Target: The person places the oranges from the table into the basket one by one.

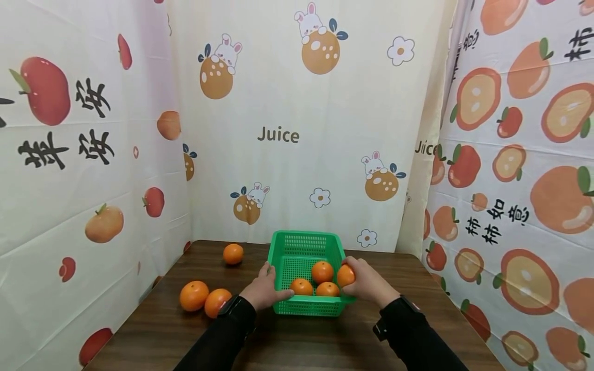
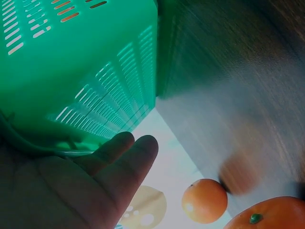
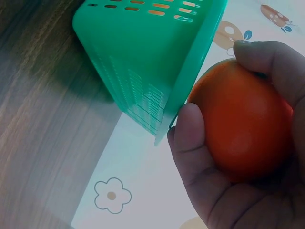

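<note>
A green plastic basket (image 1: 308,308) with slotted walls stands on the table, with three oranges (image 1: 322,272) in its right and front part. My right hand (image 1: 368,281) grips another orange (image 3: 243,121) at the basket's right rim, thumb and fingers curled round it. Over at the left rim, my left hand (image 1: 266,291) rests by the front corner with fingers extended, holding no orange; the left wrist view shows its straight fingers (image 2: 126,164) beside the basket wall. Whether it presses on the rim is hard to tell.
Left of the basket, two oranges (image 1: 194,296) sit side by side on the dark wooden table (image 1: 297,342). A single orange (image 1: 233,254) lies farther back, near the rear edge. Fruit-printed cloths (image 1: 287,170) hang behind and on both sides.
</note>
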Demonstrator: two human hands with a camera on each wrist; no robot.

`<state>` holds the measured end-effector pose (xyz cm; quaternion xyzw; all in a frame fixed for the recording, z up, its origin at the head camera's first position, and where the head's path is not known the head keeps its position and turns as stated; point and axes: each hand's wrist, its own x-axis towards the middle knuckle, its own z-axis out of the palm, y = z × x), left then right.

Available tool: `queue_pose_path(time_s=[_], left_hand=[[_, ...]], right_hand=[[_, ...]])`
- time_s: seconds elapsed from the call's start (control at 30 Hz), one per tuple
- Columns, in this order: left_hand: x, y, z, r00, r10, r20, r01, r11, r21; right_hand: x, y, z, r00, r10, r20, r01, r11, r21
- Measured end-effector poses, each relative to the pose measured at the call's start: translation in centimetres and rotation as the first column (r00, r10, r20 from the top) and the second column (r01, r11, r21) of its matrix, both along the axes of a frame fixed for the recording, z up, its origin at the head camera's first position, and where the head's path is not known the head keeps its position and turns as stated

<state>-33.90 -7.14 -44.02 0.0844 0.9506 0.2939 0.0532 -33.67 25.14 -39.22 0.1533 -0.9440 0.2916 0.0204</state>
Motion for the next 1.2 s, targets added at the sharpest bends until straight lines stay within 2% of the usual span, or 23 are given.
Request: queue_pose_path(time_s=[0.43,0.63,0.87,1.07,1.2], left_hand=[[0.0,0.0,-0.5,1.0,0.011,0.018,-0.012,1.0,0.008],[0.2,0.0,-0.1,1.0,0.01,0.01,-0.011,1.0,0.018],[0.3,0.1,-0.1,1.0,0.008,0.01,-0.008,1.0,0.018],[0.0,0.2,-0.1,1.0,0.009,0.008,-0.009,1.0,0.011],[-0.2,0.2,-0.1,1.0,0.011,0.011,-0.011,1.0,0.016]], right_hand=[[-0.6,-1.0,-0.2,0.999,0.033,-0.012,-0.033,0.999,-0.01],[-1.0,-1.3,-0.6,1.0,0.02,-0.012,-0.021,0.999,-0.03],[-1.2,-1.8,-1.7,1.0,-0.019,0.007,0.02,0.992,-0.121],[-1.9,-2.4,-2.8,0.999,-0.047,-0.001,0.046,0.968,-0.245],[-2.4,-2.7,-3.2,0.998,-0.055,-0.001,0.053,0.962,-0.27]])
